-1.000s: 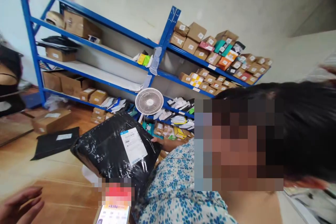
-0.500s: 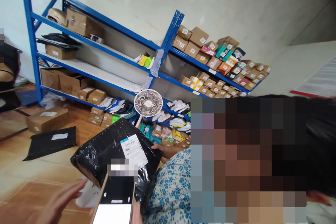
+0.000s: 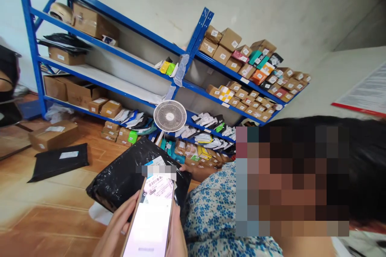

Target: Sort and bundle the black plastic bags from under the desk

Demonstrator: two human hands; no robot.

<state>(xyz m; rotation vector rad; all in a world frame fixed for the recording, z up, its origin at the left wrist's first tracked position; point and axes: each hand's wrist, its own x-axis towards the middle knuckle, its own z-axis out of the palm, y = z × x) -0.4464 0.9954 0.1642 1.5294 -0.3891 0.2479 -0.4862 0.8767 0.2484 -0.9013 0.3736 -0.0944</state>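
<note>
A smartphone (image 3: 149,225) stands in front of me with its lit screen toward me, showing a barcode label in its upper part. My left hand (image 3: 122,219) is closed along the phone's left edge. My right hand (image 3: 177,235) wraps the right edge. Just beyond the phone is a black plastic-wrapped parcel (image 3: 119,176); its white shipping label (image 3: 158,161) is partly covered by the phone. Another person's hand (image 3: 187,168) grips the parcel's far right corner. Some white material (image 3: 99,213) shows beneath the parcel's left side.
The person in a blue-flowered top (image 3: 208,204) is close on my right. A white fan (image 3: 170,115) stands before blue shelves (image 3: 120,50) loaded with boxes and bags. A flat black parcel (image 3: 60,160) and a cardboard box (image 3: 54,134) lie on the floor at left.
My left hand has come in from the left onto the phone. The phone has moved right and up over the parcel's label, and its screen now shows the label. The parcel shifted slightly right.
</note>
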